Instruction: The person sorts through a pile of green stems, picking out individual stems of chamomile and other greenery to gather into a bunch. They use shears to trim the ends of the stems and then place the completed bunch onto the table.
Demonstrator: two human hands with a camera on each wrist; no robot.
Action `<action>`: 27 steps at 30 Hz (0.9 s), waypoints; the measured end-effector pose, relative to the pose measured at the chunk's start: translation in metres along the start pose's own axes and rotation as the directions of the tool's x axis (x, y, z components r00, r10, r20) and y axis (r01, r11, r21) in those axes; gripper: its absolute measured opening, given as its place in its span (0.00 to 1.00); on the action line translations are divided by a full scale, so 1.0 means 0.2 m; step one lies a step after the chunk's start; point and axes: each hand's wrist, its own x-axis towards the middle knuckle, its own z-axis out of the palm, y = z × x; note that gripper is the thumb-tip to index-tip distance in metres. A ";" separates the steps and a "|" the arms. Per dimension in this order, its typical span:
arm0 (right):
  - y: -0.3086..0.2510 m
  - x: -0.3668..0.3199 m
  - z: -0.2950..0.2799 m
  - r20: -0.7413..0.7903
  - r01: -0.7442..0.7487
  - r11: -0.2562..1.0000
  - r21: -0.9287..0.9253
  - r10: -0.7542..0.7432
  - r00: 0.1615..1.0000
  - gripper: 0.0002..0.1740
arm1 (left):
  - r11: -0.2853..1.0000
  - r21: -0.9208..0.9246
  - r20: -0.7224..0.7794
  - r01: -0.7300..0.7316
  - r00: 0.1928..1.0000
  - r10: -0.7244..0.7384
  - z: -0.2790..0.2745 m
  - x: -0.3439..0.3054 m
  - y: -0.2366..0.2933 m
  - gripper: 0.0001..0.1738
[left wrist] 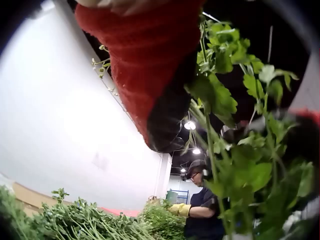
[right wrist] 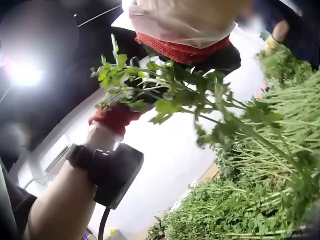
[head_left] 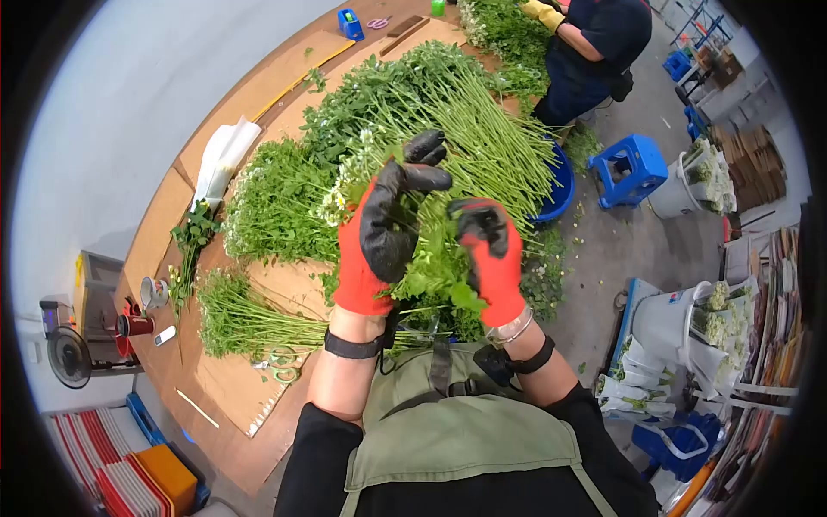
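My left hand [head_left: 375, 233], in a red glove with black coating, holds a bunch of leafy flower stems with small white daisy-like flowers [head_left: 334, 205] on its far-left side. Green leaves [head_left: 439, 269] of the bunch hang between the two hands. My right hand [head_left: 493, 254], gloved alike and blurred, has its fingers curled in at the edge of these leaves. In the right wrist view a leafy stem [right wrist: 250, 131] slants down to the right, its foliage overlapping the right hand's dark fingers. Leaves hide part of the right hand in the left wrist view.
A large heap of cut stems [head_left: 482, 146] covers the table ahead. Green-handled scissors [head_left: 284, 366] lie near left beside another bundle [head_left: 250, 319]. Across the table stands a person [head_left: 594, 52] in yellow gloves. A blue stool [head_left: 633, 170] and white buckets [head_left: 676, 323] stand on the right.
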 end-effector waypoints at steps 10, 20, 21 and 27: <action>0.23 -0.13 -0.24 0.518 -0.051 0.889 -0.456 0.312 0.797 0.43 | 0.892 -0.450 -0.301 0.050 0.932 -0.204 -0.12 0.04 0.01 0.22; 0.23 0.01 -0.32 0.273 -0.366 0.919 -0.145 0.393 0.878 0.25 | 0.822 -0.520 -0.163 0.234 0.917 -0.365 -0.42 -0.14 -0.26 0.33; 0.25 0.03 -0.32 0.245 -0.332 0.943 0.005 0.321 0.915 0.23 | 0.805 -0.521 -0.170 0.285 0.889 -0.425 -0.45 -0.19 -0.32 0.29; 0.16 0.15 -0.34 0.289 -0.292 0.893 -0.342 0.395 0.872 0.15 | 0.941 0.025 -0.188 0.338 0.926 -0.328 -0.29 -0.13 -0.24 0.26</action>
